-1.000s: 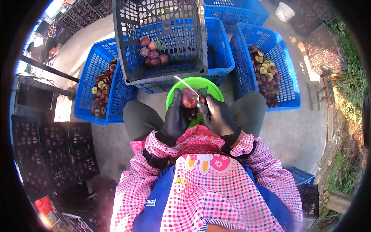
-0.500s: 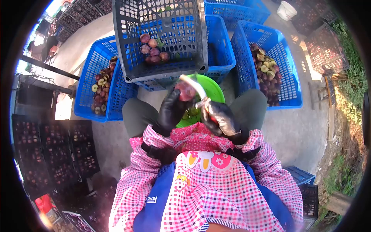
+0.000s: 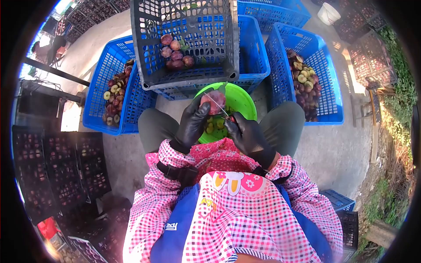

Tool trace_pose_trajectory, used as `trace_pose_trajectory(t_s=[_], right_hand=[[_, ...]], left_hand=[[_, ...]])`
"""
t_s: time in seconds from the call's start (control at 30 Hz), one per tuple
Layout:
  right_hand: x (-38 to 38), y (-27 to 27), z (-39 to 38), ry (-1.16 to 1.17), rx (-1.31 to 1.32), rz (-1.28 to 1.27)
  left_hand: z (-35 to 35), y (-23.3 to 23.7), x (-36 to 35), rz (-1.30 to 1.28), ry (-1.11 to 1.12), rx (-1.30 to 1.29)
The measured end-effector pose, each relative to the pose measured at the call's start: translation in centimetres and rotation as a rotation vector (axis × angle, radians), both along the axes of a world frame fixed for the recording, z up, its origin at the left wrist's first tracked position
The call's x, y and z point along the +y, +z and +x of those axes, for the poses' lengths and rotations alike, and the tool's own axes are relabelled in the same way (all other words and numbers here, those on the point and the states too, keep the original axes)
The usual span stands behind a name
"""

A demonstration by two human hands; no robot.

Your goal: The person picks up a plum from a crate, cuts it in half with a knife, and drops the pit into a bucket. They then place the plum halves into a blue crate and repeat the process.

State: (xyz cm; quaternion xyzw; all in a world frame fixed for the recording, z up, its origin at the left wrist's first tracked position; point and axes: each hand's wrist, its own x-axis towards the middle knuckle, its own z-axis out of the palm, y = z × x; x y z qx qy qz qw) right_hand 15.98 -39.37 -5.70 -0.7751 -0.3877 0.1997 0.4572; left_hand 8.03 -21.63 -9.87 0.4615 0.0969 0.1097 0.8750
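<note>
My left hand (image 3: 192, 122), in a black glove, is wrapped round a reddish-purple plum (image 3: 210, 101). A small knife (image 3: 232, 119) with a red handle is gripped in my gloved right hand (image 3: 252, 138); its thin blade lies across the plum's face. Both hands are over a bright green basin (image 3: 245, 104) between my knees, where yellow-green fruit pieces (image 3: 215, 124) show. Just beyond it, a black crate (image 3: 189, 82) tilts toward me on top of a blue crate, with several whole plums (image 3: 176, 55) inside.
Blue crates with cut plums stand at left (image 3: 97, 87) and right (image 3: 329, 87). Another blue crate (image 3: 274, 15) and a white bucket (image 3: 328, 14) are farther back. Stacked dark crates (image 3: 61, 168) of fruit are at far left. More crates (image 3: 346, 223) sit behind my right elbow.
The knife blade has swung from pointing up, blurred, to lying across the plum. My right hand has turned, its back now facing up. The left hand still grips the plum.
</note>
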Motion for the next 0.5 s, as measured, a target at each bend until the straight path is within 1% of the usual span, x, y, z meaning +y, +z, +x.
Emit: trace_pose_trajectory(t_s=[0.1, 0.17, 0.23, 0.3, 0.37, 0.43, 0.47, 0.5], right_hand=[[0.1, -0.2, -0.1, -0.008, -0.012, 0.002], [0.4, -1.5, -0.4, -0.019, -0.034, -0.018], [1.0, -2.8, -0.8, -0.076, -0.083, 0.019], [1.1, -3.1, -0.9, -0.083, -0.109, 0.038], [1.1, -3.4, -1.4, -0.097, -0.125, 0.055], [1.1, -3.9, -1.4, -0.102, -0.139, -0.042], [1.1, -4.0, -1.4, -0.104, -0.141, -0.041], [1.1, -3.7, -1.4, -0.105, -0.056, 0.063]], left_hand=[[0.2, 0.0, -0.1, 0.013, -0.005, -0.003], [0.2, -0.3, -0.5, 0.166, -0.009, 0.006], [0.6, -0.4, -0.9, 0.126, 0.011, -0.009], [1.1, -0.4, -1.3, 0.089, 0.04, -0.027], [1.2, -0.2, -1.6, -0.563, -0.06, -0.013], [1.6, -0.6, -2.0, -0.553, -0.041, 0.011], [1.7, -0.7, -2.1, -0.545, -0.025, 0.038], [1.6, -0.2, -2.3, -0.546, -0.028, 0.038]])
